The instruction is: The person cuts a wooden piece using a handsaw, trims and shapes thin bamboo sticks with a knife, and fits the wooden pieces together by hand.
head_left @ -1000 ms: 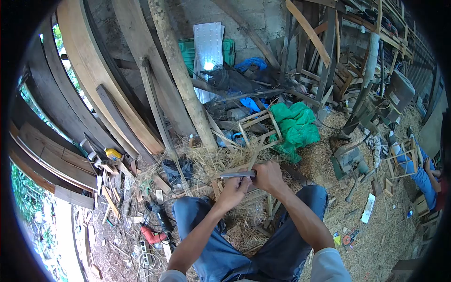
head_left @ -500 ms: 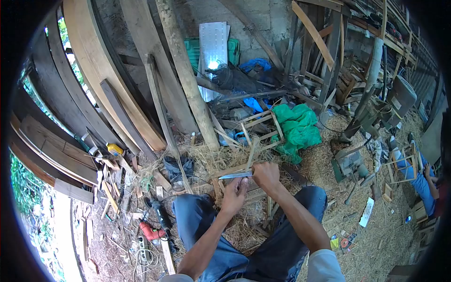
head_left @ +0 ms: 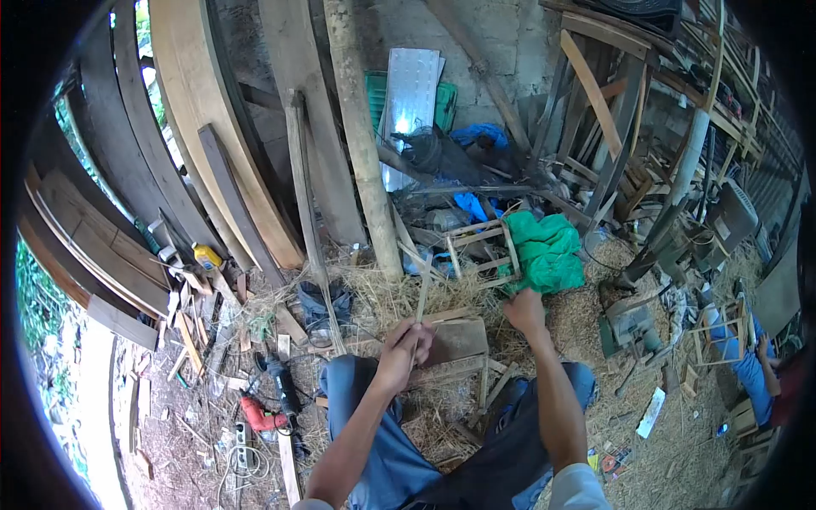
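Note:
My left hand (head_left: 405, 350) is closed around a thin wooden strip (head_left: 423, 293), which stands tilted upward out of the fist. Farther right, my right hand (head_left: 524, 311) is closed in a fist near the green plastic sheet (head_left: 544, 255). It gripped a knife half a second ago; the blade does not show clearly now. Between my knees is a wooden block (head_left: 459, 338), just right of the left hand. A small wooden frame (head_left: 483, 248) of thin sticks stands beyond the hands, beside the green sheet.
Straw and shavings cover the ground. Power tools, one with a red body (head_left: 259, 415), lie left of my leg near a power strip (head_left: 245, 446). Long planks (head_left: 229, 144) and a pole (head_left: 357, 136) lean ahead. A machine (head_left: 633, 319) and another person's leg (head_left: 727, 340) are at right.
My right hand has moved away from the left, forward and right, and the knife blade has gone from sight. The left hand has shifted slightly left, and its strip now points upward.

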`<action>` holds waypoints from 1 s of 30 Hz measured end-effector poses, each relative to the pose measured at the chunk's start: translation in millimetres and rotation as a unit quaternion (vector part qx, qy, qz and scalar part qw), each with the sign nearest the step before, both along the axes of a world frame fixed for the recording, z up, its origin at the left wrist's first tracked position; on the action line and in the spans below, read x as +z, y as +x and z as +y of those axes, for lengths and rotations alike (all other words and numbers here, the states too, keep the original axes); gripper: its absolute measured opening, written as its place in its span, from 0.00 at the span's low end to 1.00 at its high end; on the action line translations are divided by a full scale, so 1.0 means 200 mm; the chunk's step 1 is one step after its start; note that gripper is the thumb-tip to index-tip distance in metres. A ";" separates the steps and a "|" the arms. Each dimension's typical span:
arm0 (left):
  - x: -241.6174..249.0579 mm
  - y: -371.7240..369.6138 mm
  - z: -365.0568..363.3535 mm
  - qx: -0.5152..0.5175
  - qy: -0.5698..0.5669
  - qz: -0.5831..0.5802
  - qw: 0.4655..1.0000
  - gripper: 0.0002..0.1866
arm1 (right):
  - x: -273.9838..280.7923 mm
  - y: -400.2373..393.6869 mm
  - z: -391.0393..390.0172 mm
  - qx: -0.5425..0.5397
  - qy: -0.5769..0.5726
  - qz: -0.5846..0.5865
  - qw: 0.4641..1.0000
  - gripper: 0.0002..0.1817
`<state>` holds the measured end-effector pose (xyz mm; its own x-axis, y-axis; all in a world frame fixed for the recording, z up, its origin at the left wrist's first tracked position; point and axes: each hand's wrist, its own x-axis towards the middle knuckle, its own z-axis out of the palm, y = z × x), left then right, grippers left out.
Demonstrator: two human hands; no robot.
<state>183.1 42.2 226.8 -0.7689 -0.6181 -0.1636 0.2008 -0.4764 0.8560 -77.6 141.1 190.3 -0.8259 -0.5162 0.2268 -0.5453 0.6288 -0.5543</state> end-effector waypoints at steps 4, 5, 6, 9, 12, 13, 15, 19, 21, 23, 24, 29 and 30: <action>-0.06 -0.05 -0.03 0.029 0.023 0.005 0.999 0.08 | 0.11 0.21 -0.02 0.140 -0.039 -0.149 0.978 0.19; -0.04 -0.06 -0.02 0.048 0.007 -0.008 0.999 0.09 | 0.17 0.27 -0.03 0.171 -0.037 -0.229 0.958 0.21; -0.03 -0.06 -0.03 0.066 -0.008 -0.022 0.998 0.10 | 0.17 0.32 -0.03 0.175 -0.037 -0.228 0.957 0.21; -0.07 -0.08 -0.06 0.074 -0.056 -0.016 0.996 0.10 | 0.13 0.48 -0.03 0.295 -0.188 -0.312 0.883 0.21; -0.05 -0.10 -0.07 0.092 -0.093 -0.021 0.991 0.09 | 0.08 0.53 -0.06 0.329 -0.234 -0.305 0.862 0.16; -0.04 -0.11 -0.07 0.089 -0.096 -0.020 0.991 0.09 | 0.05 0.51 -0.07 0.338 -0.231 -0.306 0.859 0.14; -0.03 -0.12 -0.12 0.118 -0.085 -0.013 0.989 0.09 | 0.03 0.46 -0.04 0.345 -0.225 -0.308 0.857 0.11; 0.02 -0.05 -0.34 0.159 -0.119 -0.004 0.980 0.09 | 0.10 0.30 -0.02 0.364 -0.115 -0.347 0.856 0.10; 0.08 -0.04 -0.39 0.163 -0.148 0.002 0.975 0.09 | 0.08 0.20 -0.06 0.368 -0.106 -0.338 0.860 0.10; 0.11 -0.03 -0.42 0.151 -0.154 -0.010 0.977 0.09 | 0.15 0.15 -0.09 0.367 -0.119 -0.354 0.852 0.10; 0.11 -0.03 -0.42 0.147 -0.152 -0.010 0.977 0.09 | 0.18 0.13 -0.10 0.371 -0.130 -0.368 0.843 0.10; 0.22 -0.04 -0.33 0.089 -0.262 0.029 0.961 0.11 | 0.06 0.16 -0.12 0.297 -0.061 -0.412 0.859 0.14; 0.20 -0.06 -0.32 0.090 -0.258 0.030 0.961 0.11 | -0.01 0.19 -0.12 0.287 -0.055 -0.417 0.861 0.16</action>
